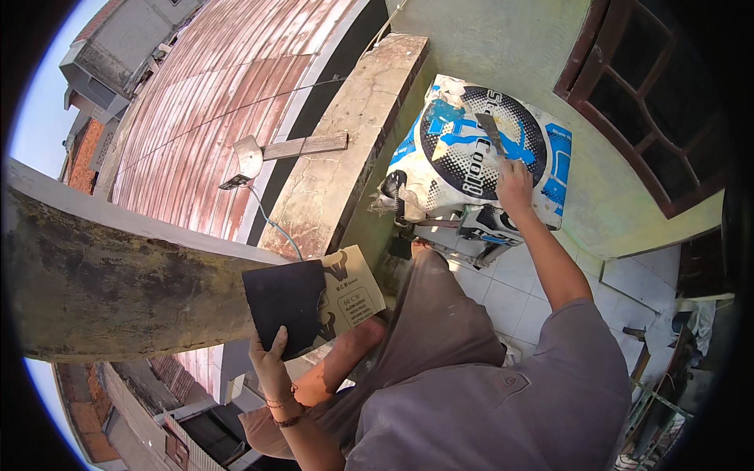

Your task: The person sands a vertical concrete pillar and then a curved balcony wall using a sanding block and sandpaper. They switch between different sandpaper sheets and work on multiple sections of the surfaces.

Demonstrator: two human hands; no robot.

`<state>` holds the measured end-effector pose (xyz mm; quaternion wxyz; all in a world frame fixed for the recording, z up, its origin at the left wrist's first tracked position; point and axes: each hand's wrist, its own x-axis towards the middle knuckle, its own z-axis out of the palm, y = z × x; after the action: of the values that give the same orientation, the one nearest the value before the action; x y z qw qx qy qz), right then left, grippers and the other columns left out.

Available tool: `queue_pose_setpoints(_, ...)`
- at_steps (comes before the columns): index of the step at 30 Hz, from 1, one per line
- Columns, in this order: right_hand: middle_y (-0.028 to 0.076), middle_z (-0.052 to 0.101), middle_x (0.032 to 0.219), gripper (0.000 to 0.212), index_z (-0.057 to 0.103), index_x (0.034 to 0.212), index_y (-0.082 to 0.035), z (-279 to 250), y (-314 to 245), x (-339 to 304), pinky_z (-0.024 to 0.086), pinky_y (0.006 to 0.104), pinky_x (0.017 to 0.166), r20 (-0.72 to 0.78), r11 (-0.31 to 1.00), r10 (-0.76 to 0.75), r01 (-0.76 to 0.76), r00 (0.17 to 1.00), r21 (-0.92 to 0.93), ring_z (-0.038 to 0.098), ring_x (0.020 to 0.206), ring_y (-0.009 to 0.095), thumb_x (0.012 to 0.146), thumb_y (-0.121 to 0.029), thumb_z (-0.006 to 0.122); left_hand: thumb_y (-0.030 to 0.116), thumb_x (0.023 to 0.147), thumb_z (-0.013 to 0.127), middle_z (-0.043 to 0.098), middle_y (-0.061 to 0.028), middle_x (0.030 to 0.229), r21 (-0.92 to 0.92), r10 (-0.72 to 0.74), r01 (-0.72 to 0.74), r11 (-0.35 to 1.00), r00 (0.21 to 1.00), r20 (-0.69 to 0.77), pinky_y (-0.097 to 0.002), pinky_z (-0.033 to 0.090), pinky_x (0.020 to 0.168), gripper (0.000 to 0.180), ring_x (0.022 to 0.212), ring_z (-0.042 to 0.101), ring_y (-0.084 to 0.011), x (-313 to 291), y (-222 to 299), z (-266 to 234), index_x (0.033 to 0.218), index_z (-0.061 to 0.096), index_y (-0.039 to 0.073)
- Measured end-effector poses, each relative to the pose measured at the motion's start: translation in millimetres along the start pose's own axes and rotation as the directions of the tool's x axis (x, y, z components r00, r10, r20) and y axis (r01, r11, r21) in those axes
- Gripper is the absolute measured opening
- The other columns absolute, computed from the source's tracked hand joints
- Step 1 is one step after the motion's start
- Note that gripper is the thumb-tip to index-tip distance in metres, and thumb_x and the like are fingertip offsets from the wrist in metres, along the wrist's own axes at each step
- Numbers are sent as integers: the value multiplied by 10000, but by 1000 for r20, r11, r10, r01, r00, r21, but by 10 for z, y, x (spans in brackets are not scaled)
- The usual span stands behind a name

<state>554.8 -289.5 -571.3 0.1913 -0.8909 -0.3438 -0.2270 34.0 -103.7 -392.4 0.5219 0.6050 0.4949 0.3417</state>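
The scene is a narrow balcony high above neighbouring roofs. A weathered grey concrete parapet wall (345, 149) runs up the middle of the view, with a dark-stained concrete ledge (102, 282) crossing the left side. Beyond the parapet lies a rust-red corrugated metal roof (212, 110). A small wooden plank (302, 146) rests across the parapet's top edge, reaching out over the roof. The balcony floor is paved with white square tiles (518, 282), and a pale green plastered wall (620, 196) closes the far side, holding a dark brown wooden window frame (644, 102) near the upper right corner.

Against the green wall, at the far end of the tiled floor, stands a large white, blue and black printed sack (471, 157); its top looks crumpled, and what it holds cannot be seen.

The right hand (514, 184) reaches out to the front face of the sack, fingers curled around the handle of a flat grey metal scraper blade (491, 133), which lies against the sack's printed surface.

The left hand (271, 365) is raised near the ledge's lower edge, thumb and fingers pinching the bottom edge of a rectangular sheet of sandpaper (314, 302), black on its gritty face and tan on its folded-over backing.
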Motion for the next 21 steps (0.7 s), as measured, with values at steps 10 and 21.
queue_pose_setpoints(10, 156, 592, 1009, 362, 689, 1211, -155, -69, 175, -285, 458, 459, 845, 12, 993, 100, -99, 995, -70, 603, 929, 333, 865, -209, 598, 115, 937, 698, 664, -75, 1056, 475, 158, -225, 851, 971, 178, -273, 494, 851, 284, 931, 601, -128, 423, 1127, -59, 1161, 629, -46)
queue_pose_setpoints(21, 132, 618, 1042, 308, 735, 1124, -195, 16, 154, -281, 455, 434, 884, 11, 991, 99, -98, 995, -91, 611, 977, 314, 847, -238, 609, 152, 979, 652, 654, -87, 1166, 475, 500, -467, 746, 863, 62, -312, 478, 966, 311, 1039, 614, -156, 751, 1549, 182, 1230, 641, -31)
